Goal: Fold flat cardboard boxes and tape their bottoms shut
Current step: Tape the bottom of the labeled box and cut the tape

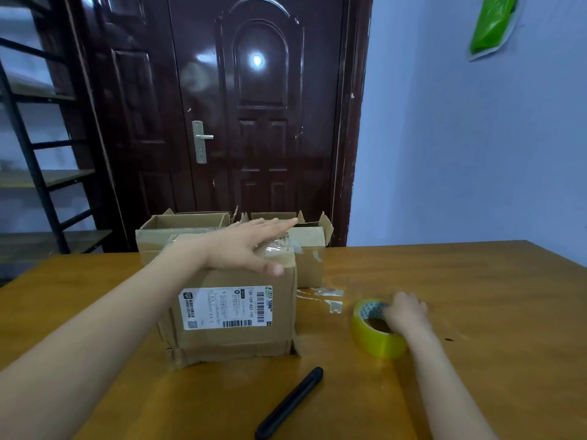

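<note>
A folded cardboard box [235, 312] with a white shipping label stands on the wooden table [476, 312], its closed side up with clear tape over the seam. My left hand [251, 246] lies flat on that top, fingers straight. To the right, my right hand [406, 311] grips the far rim of a yellow tape roll [378, 331] that lies flat on the table. Two more cardboard boxes [184, 227] [309, 249] stand behind the first, their flaps open upward.
A black pen-like cutter [290, 403] lies near the table's front edge. Scraps of clear tape [330, 296] stick to the table beside the box. A dark door [254, 122] is behind the table, a black metal shelf [38, 173] at the left.
</note>
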### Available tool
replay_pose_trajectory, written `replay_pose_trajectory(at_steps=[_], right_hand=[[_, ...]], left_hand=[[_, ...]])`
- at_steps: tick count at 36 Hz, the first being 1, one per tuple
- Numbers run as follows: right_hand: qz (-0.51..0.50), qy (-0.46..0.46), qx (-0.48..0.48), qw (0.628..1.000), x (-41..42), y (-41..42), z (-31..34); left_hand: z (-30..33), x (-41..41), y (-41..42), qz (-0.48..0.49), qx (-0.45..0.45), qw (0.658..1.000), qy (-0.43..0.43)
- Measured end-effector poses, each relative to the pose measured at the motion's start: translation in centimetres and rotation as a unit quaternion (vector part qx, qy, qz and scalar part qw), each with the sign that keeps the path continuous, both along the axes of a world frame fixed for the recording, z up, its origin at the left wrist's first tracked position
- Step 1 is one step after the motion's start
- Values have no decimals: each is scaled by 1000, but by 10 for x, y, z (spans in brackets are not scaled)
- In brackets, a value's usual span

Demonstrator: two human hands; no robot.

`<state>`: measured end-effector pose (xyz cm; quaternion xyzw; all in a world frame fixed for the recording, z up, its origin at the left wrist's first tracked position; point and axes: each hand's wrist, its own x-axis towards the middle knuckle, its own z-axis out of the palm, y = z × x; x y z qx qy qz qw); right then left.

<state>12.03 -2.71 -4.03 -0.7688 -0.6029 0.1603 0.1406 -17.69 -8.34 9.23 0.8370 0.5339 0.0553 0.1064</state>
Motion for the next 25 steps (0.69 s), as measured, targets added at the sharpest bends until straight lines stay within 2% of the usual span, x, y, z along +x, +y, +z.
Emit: replay_pose_trajectory(at_steps=[3,6,9,11,15,17,20,23,25], right_hand=[[45,62,151,985,-24,-13,20],[135,212,276,928,-57,-31,56],[227,320,282,876,-90,-49,98],[287,353,251,855,-109,-55,120],[327,306,165,879,-143,-40,141],[332,258,123,899,-157,-29,141],[305,221,98,921,-167,-16,126],[285,252,87,921,-169,-11,115],[259,326,69,907,-170,-10,117]], left_hand=[[7,-7,-6,43,62,991,-112],[16,-17,-13,122,128,956,-233],[22,-40,-15,212,168,930,-248],[19,-59,-13,271,164,918,-238],[-3,-86,-13,350,89,900,-245],[-11,-91,-19,375,38,879,-292],[-24,-100,-21,399,-49,823,-400],[-31,-94,-23,381,-80,775,-497],[-34,-89,-23,371,-85,738,-557]])
